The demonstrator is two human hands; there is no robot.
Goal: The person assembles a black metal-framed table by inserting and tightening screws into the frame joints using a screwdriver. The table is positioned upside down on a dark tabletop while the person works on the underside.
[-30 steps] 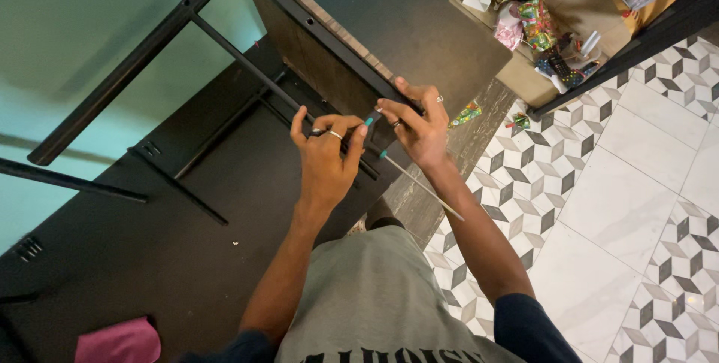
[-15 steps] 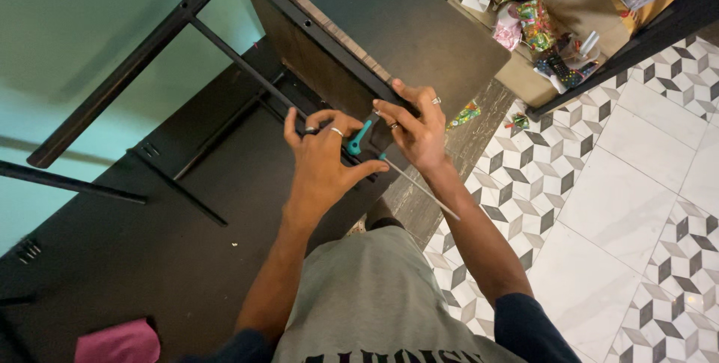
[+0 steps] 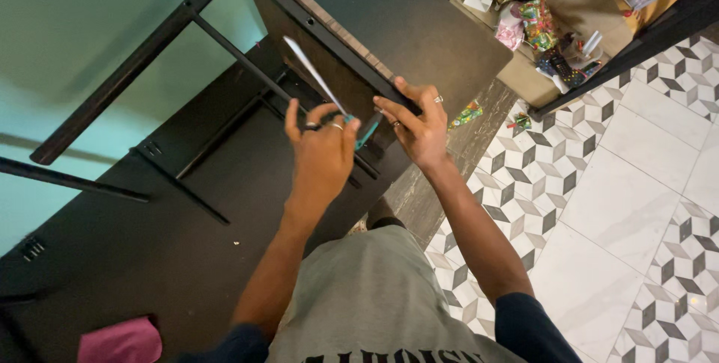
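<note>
Left hand (image 3: 322, 155) grips a screwdriver (image 3: 329, 101), shaft toward 11 o'clock; right hand (image 3: 419, 125) clasps the panel (image 3: 419, 29) edge; frame (image 3: 225, 33) attached.

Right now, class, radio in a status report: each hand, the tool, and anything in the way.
Left hand gripping screwdriver, shaft pointing up. Right hand on dark panel edge. Black frame close behind; nothing between the hands.
</note>
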